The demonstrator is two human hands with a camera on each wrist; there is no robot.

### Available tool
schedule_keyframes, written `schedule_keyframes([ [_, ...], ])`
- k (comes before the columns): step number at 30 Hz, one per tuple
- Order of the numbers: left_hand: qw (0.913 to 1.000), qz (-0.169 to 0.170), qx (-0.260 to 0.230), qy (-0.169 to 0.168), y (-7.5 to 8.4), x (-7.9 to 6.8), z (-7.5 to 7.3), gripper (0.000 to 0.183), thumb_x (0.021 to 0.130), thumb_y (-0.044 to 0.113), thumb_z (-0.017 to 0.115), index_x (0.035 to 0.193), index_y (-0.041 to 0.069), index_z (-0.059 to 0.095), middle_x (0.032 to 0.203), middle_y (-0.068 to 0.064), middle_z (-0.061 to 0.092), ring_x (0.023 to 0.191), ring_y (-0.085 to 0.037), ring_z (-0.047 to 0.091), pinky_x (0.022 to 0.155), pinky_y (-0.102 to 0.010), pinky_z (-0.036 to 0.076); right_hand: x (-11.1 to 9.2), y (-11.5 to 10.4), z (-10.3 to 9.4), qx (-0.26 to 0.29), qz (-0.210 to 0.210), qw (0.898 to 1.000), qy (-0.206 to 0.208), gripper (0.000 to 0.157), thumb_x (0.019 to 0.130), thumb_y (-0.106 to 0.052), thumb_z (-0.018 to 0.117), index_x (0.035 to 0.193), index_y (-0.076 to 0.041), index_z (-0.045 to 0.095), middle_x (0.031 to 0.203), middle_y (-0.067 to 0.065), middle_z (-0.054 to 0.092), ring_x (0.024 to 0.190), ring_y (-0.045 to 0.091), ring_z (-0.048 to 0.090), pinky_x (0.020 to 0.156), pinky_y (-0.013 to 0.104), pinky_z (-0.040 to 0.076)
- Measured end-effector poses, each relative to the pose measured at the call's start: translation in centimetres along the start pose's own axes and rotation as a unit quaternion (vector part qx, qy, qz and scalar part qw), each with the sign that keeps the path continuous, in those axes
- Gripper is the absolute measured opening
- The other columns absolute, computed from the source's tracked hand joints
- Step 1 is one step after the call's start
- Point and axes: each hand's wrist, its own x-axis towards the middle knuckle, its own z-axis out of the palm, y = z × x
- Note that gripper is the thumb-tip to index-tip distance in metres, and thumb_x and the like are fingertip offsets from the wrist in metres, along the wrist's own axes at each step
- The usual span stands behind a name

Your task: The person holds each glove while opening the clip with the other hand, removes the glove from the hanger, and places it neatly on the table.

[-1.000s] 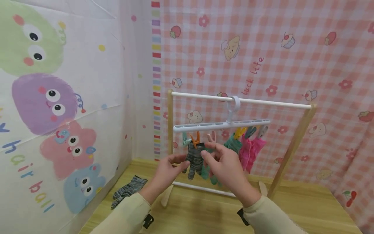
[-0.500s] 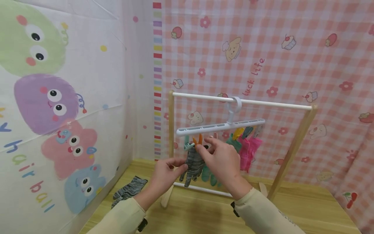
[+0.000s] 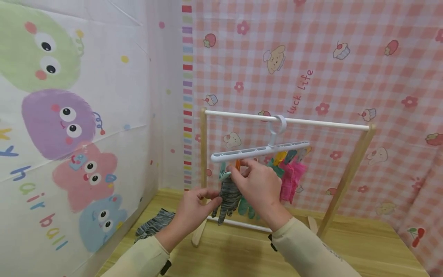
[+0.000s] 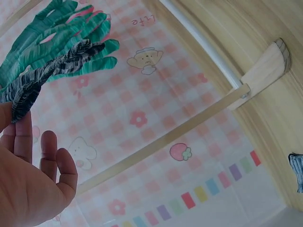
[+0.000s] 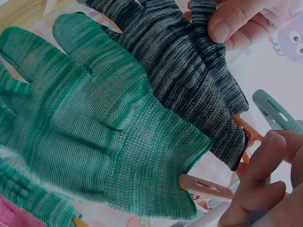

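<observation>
A dark grey striped knit glove [image 3: 228, 196] hangs fingers-down below the left part of a white hanger [image 3: 242, 153]. My left hand [image 3: 199, 205] pinches its side between thumb and fingertips; the left wrist view shows the other fingers loosely bent. My right hand [image 3: 261, 187] pinches an orange clothespin [image 5: 251, 132], which sits on the glove's cuff. Beside it dangles a teal clothespin [image 5: 277, 111]. Close behind, a green striped glove [image 5: 99, 127] hangs from a pale pink clothespin [image 5: 206, 186].
A wooden rack with a white top bar [image 3: 238, 114] carries the hanger. Pink gloves [image 3: 292, 181] hang at its right end, near a yellow clothespin [image 3: 279, 157]. Another grey striped glove [image 3: 156, 222] lies on the wooden table [image 3: 225, 254] at left, beside the printed wall sheet.
My right hand has moved slightly left and onto the orange clothespin. The hanger's left end has dipped and shifted right, and the grey glove hangs a little lower. My left hand keeps near the glove's side.
</observation>
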Motion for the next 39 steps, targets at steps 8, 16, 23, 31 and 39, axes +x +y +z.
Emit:
schedule_keyframes([
  [8, 0.9999, -0.013, -0.006, -0.005, -0.2, -0.1, -0.1, 0.011, 0.096, 0.023, 0.083, 0.105, 0.019, 0.085, 0.101, 0.003, 0.083, 0.100, -0.018, 0.074, 0.087, -0.046, 0.062, 0.1, 0.0, 0.1, 0.034, -0.010, 0.999, 0.017, 0.025, 0.096, -0.038, 0.079, 0.097, -0.013, 0.084, 0.066, -0.001, 0.076, 0.052, 0.013, 0.061, 0.042, 0.026, 0.034],
  [16, 0.9963, -0.060, -0.008, -0.061, -1.3, -0.6, -0.8, 0.008, 0.097, 0.022, 0.080, 0.102, 0.017, 0.085, 0.098, 0.003, 0.083, 0.091, -0.012, 0.072, 0.081, -0.035, 0.059, 0.1, -0.1, 0.1, 0.060, -0.006, 0.998, 0.008, 0.027, 0.099, -0.038, 0.078, 0.103, -0.012, 0.084, 0.065, -0.002, 0.074, 0.045, 0.005, 0.051, 0.041, 0.026, 0.034],
  [23, 0.9789, -0.104, -0.013, -0.175, -4.1, -2.2, -1.5, 0.015, 0.099, 0.027, 0.078, 0.107, 0.016, 0.083, 0.096, 0.003, 0.080, 0.082, -0.010, 0.069, 0.069, -0.029, 0.057, -0.1, -0.3, 0.1, 0.060, 0.015, 0.998, -0.013, 0.039, 0.099, -0.044, 0.075, 0.118, -0.010, 0.081, 0.068, -0.001, 0.075, 0.045, 0.007, 0.050, 0.039, 0.027, 0.032],
  [31, 0.9492, -0.165, -0.106, -0.246, -7.6, -4.6, 0.1, 0.021, 0.100, 0.020, 0.078, 0.111, 0.004, 0.079, 0.097, 0.000, 0.078, 0.087, -0.011, 0.070, 0.076, -0.040, 0.061, -0.2, -0.2, 0.1, 0.063, 0.021, 0.998, -0.014, 0.041, 0.099, -0.045, 0.076, 0.123, -0.011, 0.079, 0.068, -0.001, 0.074, 0.046, 0.008, 0.050, 0.039, 0.028, 0.032],
  [39, 0.9406, -0.186, -0.141, -0.246, -10.3, -6.0, 2.4, 0.018, 0.099, 0.011, 0.075, 0.108, -0.005, 0.075, 0.086, 0.001, 0.073, 0.076, -0.009, 0.064, 0.066, -0.028, 0.054, -0.3, -0.2, 0.2, 0.065, 0.022, 0.998, -0.014, 0.040, 0.099, -0.045, 0.076, 0.121, -0.011, 0.079, 0.066, -0.002, 0.072, 0.045, 0.007, 0.049, 0.039, 0.028, 0.030],
])
